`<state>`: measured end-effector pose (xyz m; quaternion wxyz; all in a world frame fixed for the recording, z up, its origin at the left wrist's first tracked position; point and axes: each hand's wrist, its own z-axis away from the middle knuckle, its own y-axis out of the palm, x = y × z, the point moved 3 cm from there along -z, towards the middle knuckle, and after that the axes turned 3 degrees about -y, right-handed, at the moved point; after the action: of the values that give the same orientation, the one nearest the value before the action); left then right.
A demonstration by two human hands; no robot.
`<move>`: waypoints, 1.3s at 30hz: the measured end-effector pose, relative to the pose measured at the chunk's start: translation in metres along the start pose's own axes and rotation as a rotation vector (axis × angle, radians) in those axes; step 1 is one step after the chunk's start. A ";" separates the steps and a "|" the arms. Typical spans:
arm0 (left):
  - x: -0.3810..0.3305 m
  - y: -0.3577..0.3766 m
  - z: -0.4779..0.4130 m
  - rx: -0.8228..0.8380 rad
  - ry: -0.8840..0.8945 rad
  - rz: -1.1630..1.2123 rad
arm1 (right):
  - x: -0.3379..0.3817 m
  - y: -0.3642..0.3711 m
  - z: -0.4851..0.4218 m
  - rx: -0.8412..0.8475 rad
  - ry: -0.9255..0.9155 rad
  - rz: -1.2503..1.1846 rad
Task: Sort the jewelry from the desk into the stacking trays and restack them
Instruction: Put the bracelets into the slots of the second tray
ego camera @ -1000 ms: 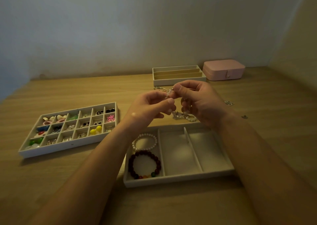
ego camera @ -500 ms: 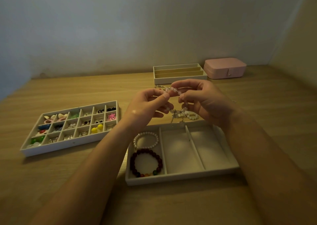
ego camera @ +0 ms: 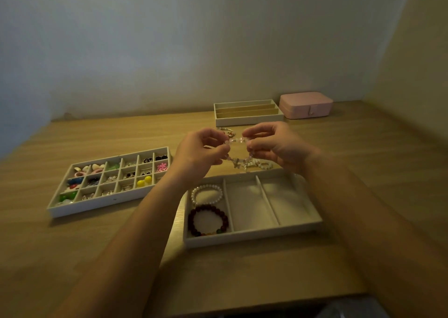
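Observation:
My left hand (ego camera: 202, 151) and my right hand (ego camera: 276, 145) pinch a pale pink beaded bracelet (ego camera: 236, 141) between them and stretch it above the desk. Right below it lies a small heap of light beaded jewelry (ego camera: 252, 165). In front of me stands a beige three-compartment tray (ego camera: 252, 237). Its left compartment holds a white pearl bracelet (ego camera: 206, 193) and a dark red bead bracelet (ego camera: 208, 220); the other two hold nothing. A grid tray (ego camera: 97, 206) at the left has several small earrings and charms.
A slotted beige ring tray (ego camera: 248, 120) stands at the back of the desk, with a closed pink jewelry box (ego camera: 306, 104) to its right. More small jewelry (ego camera: 228, 131) lies behind my hands. Walls close the desk at the back and right.
My hands have drawn apart, pulling the pink bracelet out into a stretched line. Earlier they were close together over the heap.

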<state>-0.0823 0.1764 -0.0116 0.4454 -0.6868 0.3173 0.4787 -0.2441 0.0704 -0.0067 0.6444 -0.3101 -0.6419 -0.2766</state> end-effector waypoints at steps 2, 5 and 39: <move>-0.001 -0.001 0.012 0.033 -0.009 -0.029 | 0.003 -0.001 0.011 -0.004 0.029 0.050; -0.003 -0.001 0.029 0.086 -0.035 -0.049 | 0.006 -0.001 0.028 0.010 0.060 0.084; 0.007 0.033 0.035 0.060 0.313 -1.043 | -0.028 0.015 0.029 -0.041 -0.162 1.001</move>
<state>-0.1219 0.1954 -0.0340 0.5905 -0.8033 0.0106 0.0771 -0.2521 0.1010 -0.0357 0.6399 -0.6130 -0.4567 0.0785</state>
